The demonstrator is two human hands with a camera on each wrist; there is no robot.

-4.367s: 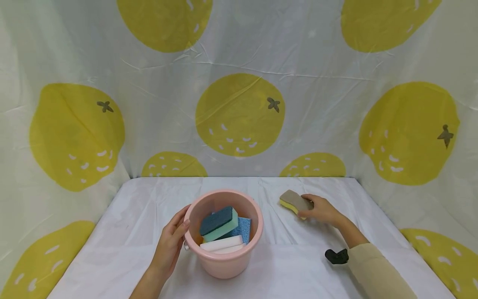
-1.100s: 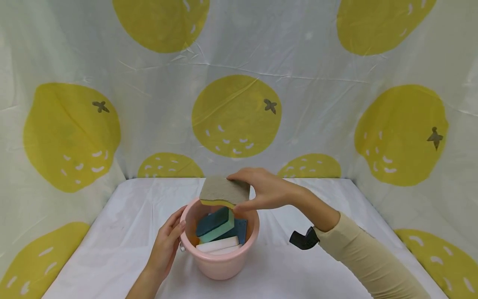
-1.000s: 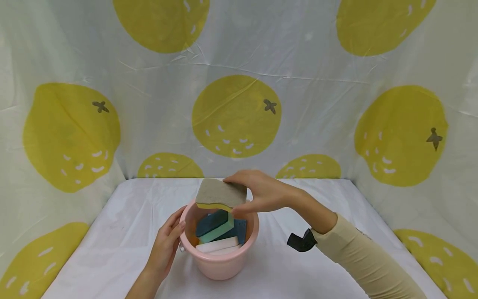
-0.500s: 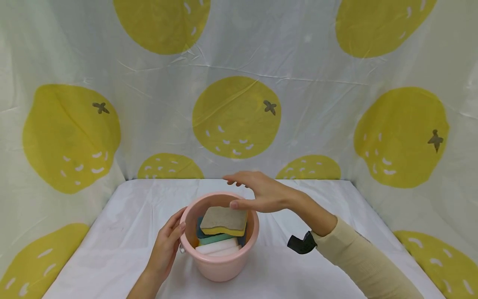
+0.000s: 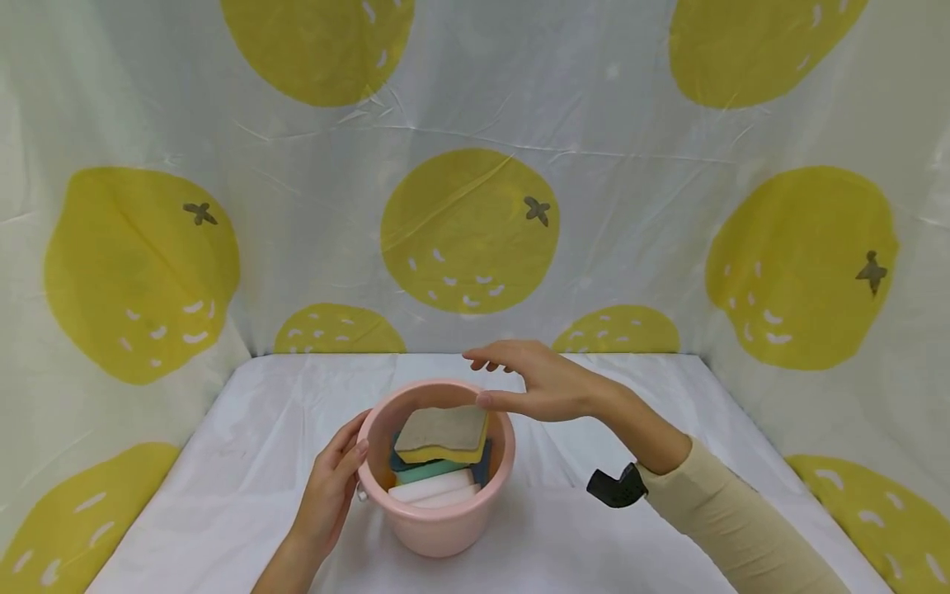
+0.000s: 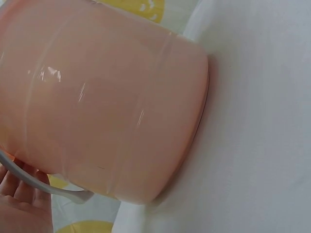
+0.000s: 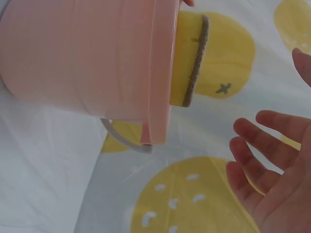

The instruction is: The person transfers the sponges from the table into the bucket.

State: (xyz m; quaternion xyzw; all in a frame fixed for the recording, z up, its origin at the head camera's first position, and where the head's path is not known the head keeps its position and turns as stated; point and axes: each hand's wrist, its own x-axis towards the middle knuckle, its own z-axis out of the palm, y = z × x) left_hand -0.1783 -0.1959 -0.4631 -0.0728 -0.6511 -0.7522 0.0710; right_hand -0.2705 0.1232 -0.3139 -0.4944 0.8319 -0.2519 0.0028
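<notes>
A pink bucket (image 5: 443,532) stands on the white cloth, filled with several sponges. On top of the pile lies a grey-and-yellow sponge (image 5: 444,431), its grey scrubbing side up. In the right wrist view this sponge (image 7: 185,58) sticks out above the rim. My left hand (image 5: 328,478) holds the bucket's left side at the rim, thumb and fingers against the wall. My right hand (image 5: 552,381) hovers over the bucket's right back edge, fingers extended and apart from the sponge. Under the top sponge show a green-and-dark sponge (image 5: 430,472), white blocks (image 5: 434,487) and a blue sponge (image 5: 482,464).
The white cloth-covered table (image 5: 594,544) reaches back to a lemon-print curtain (image 5: 475,231) on three sides. A grey bucket handle (image 6: 39,183) hangs at the bucket's side near the left palm. A black wrist mount (image 5: 618,485) sits below the right sleeve.
My right hand picked the grey-and-yellow sponge up from the table, carried it left over the bucket and let it go onto the pile. The right hand has since drawn slightly right; the left stays put.
</notes>
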